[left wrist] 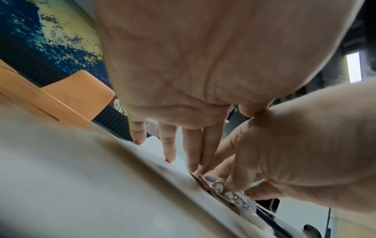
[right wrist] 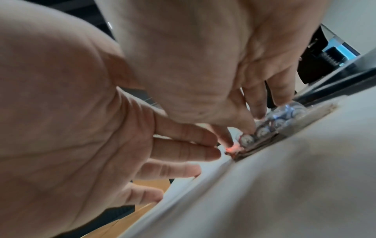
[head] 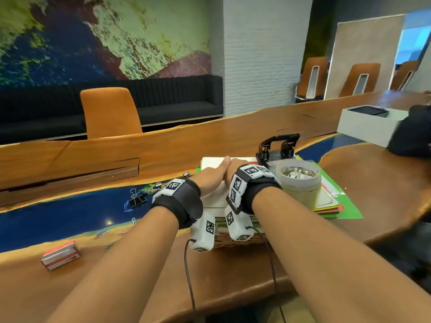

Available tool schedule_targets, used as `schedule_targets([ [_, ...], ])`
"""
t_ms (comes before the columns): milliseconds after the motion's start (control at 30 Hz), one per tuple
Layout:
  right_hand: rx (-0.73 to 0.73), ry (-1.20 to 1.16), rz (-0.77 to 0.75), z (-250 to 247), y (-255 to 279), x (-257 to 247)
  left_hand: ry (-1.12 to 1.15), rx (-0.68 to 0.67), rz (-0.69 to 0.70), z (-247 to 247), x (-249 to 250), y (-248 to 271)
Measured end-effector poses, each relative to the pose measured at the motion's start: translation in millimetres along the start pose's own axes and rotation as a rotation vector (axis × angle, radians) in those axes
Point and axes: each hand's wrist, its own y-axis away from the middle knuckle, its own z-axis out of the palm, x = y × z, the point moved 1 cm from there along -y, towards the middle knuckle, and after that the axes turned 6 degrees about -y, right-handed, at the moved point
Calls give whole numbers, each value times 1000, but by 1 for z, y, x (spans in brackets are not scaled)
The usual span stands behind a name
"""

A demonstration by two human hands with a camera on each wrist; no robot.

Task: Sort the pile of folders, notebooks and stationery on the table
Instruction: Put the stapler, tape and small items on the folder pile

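A stack of folders and notebooks (head: 338, 210) lies on the wooden table (head: 233, 264), with a white notebook (head: 211, 160) (left wrist: 81, 177) (right wrist: 284, 177) on top. My left hand (head: 214, 173) (left wrist: 183, 72) (right wrist: 61, 112) rests on that notebook with straight fingers. Right beside it, my right hand (head: 235, 166) (left wrist: 295, 145) (right wrist: 193, 64) curls its fingers and thumb around a clear blister pack of small round silver items (left wrist: 221, 188) (right wrist: 264, 132) lying on the notebook. In the head view both hands hide the pack.
A black hole punch (head: 277, 148) and a pale round container (head: 300, 183) stand on the stack's right half. Loose coloured paper clips (head: 144, 190), a binder clip (head: 136, 200) and a red-and-white box (head: 61, 254) lie to the left. A white open box (head: 368, 127) sits far right.
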Motion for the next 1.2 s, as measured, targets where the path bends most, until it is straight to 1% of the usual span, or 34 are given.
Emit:
schedule_targets([
  [67, 35, -18, 7, -7, 6, -4, -8, 34, 5, -4, -2, 4],
  [133, 96, -108, -12, -18, 18, -10, 0, 68, 28, -11, -6, 7],
  [233, 201, -233, -95, -34, 38, -8, 53, 159, 55, -21, -11, 13],
  [300, 272, -299, -122, -46, 54, -3, 102, 217, 36, -23, -13, 20],
  [367, 370, -346, -111, -62, 72, 9, 82, 258, -4, -25, -14, 31],
  [433, 469, -369, -67, -78, 91, 30, 48, 303, -53, -25, -19, 37],
  [500, 556, -386, -4, -92, 103, 61, 111, 333, -109, -24, -26, 42],
  [567, 623, -437, 63, -102, 116, 100, 191, 320, -162, -17, -33, 47],
  [633, 636, -479, 165, -102, 113, 141, 219, 284, -196, -11, -34, 47],
  [700, 522, -538, 270, -95, 100, 175, 252, 217, -241, -6, -38, 39],
  [767, 351, -557, 331, -83, 84, 195, 235, 158, -277, -5, -40, 26],
  [833, 191, -690, 382, -70, 64, 209, 285, 111, -294, -3, -43, 10],
  [900, 131, -718, 412, -57, 32, 236, 311, 2, -265, 2, -47, -2],
  [933, 112, -700, 448, -48, 5, 262, 316, -37, -240, 4, -50, -5],
  [967, 82, -665, 473, -42, -6, 268, 337, -61, -241, 6, -53, -7],
  [1000, 45, -690, 442, -39, -12, 269, 364, -83, -264, 7, -58, -10],
  [1033, 22, -703, 422, -34, -14, 273, 404, -114, -298, 6, -64, -12],
  [1067, -28, -760, 401, -32, -3, 265, 461, -162, -326, 5, -71, -16],
  [1100, -81, -808, 410, -29, 8, 259, 524, -204, -341, 5, -76, -16],
  [1167, -180, -1010, 482, -24, 25, 254, 612, -259, -361, 6, -81, -19],
  [1200, -210, -1115, 501, -22, 26, 257, 620, -268, -366, 8, -82, -21],
])
